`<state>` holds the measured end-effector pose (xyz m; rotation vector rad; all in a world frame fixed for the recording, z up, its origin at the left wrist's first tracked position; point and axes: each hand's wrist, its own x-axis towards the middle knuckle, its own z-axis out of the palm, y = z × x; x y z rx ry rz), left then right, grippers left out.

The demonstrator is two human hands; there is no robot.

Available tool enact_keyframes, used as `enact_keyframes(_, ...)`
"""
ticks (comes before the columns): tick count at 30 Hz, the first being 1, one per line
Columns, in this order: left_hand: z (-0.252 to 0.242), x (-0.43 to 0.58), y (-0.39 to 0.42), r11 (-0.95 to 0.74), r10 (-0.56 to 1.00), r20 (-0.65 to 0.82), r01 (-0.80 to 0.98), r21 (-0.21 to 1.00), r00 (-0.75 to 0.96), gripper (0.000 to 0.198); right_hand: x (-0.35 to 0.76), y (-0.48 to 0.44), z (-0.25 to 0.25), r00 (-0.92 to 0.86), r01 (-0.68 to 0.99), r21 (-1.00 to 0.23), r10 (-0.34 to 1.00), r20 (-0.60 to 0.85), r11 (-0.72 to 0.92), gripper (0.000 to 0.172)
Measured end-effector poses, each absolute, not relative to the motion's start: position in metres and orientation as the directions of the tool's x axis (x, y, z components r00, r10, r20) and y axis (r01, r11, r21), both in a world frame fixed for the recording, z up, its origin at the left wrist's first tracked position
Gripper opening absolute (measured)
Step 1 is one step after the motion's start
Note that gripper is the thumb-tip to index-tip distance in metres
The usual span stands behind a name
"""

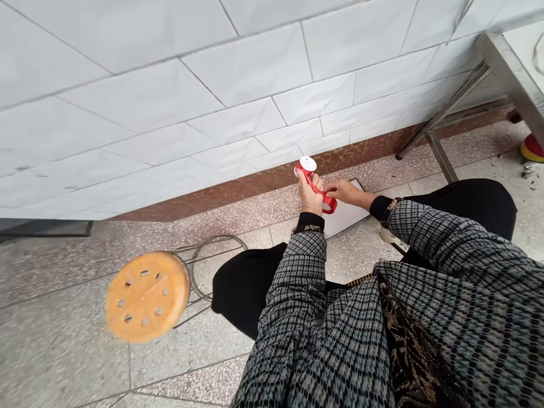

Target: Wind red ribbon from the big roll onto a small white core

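Observation:
My left hand is closed around red ribbon, with a spool of the same red ribbon sticking up above its fingers, its white end disc facing up. A loop of ribbon hangs out to the right of that hand. At this loop, my right hand pinches the ribbon between thumb and fingers. Below both hands a flat pale board with a dark edge shows in part; my forearm and the ribbon hide some of it.
An orange round stool with holes in its seat and thin metal legs is at the left. A white tiled wall rises in front. A metal-framed table stands at the right, with a red and yellow object under it.

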<state>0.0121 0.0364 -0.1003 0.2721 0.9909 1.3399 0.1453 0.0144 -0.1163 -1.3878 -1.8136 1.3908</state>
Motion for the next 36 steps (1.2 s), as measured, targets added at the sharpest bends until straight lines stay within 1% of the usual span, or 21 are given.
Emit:
enact_keyframes(3, -0.14, 0.023, 0.036, 0.296, 0.841, -0.533, -0.75, 0.592, -0.09, 0.066, 0.151, 0.017, -0.156, -0.365, 0.563, -0.827, 0.897, -0.25, -0.001, 0.014)
enact_keyframes(5, -0.168, 0.029, 0.036, 0.32, 0.803, -0.591, -0.781, 0.535, -0.076, 0.065, 0.153, 0.017, -0.181, -0.363, 0.614, -0.789, 0.885, -0.29, -0.006, 0.015)
enact_keyframes(9, -0.227, 0.036, 0.033, 0.35, 0.726, -0.687, -0.844, 0.408, -0.031, 0.063, 0.158, 0.014, -0.225, -0.367, 0.66, -0.749, 0.846, -0.387, -0.057, 0.017)
enact_keyframes(13, -0.276, 0.04, 0.026, 0.386, 0.642, -0.767, -0.856, 0.344, -0.018, 0.061, 0.163, 0.006, -0.261, -0.391, 0.692, -0.717, 0.79, -0.473, -0.086, 0.018)
enact_keyframes(17, -0.312, 0.045, 0.02, 0.416, 0.583, -0.813, -0.863, 0.288, 0.009, 0.061, 0.167, 0.001, -0.296, -0.411, 0.732, -0.677, 0.744, -0.527, -0.076, 0.02)
enact_keyframes(22, -0.341, 0.051, 0.018, 0.455, 0.538, -0.841, -0.86, 0.231, 0.059, 0.063, 0.178, 0.001, -0.324, -0.475, 0.758, -0.652, 0.675, -0.564, -0.011, 0.022)
enact_keyframes(31, -0.362, 0.051, 0.022, 0.455, 0.532, -0.846, -0.854, 0.254, 0.032, 0.06, 0.183, 0.011, -0.348, -0.582, 0.783, -0.594, 0.553, -0.597, 0.184, 0.017)
enact_keyframes(36, -0.373, 0.051, 0.019, 0.469, 0.491, -0.871, -0.848, 0.248, 0.017, 0.057, 0.188, 0.008, -0.355, -0.59, 0.803, -0.531, 0.493, -0.639, 0.272, 0.022)
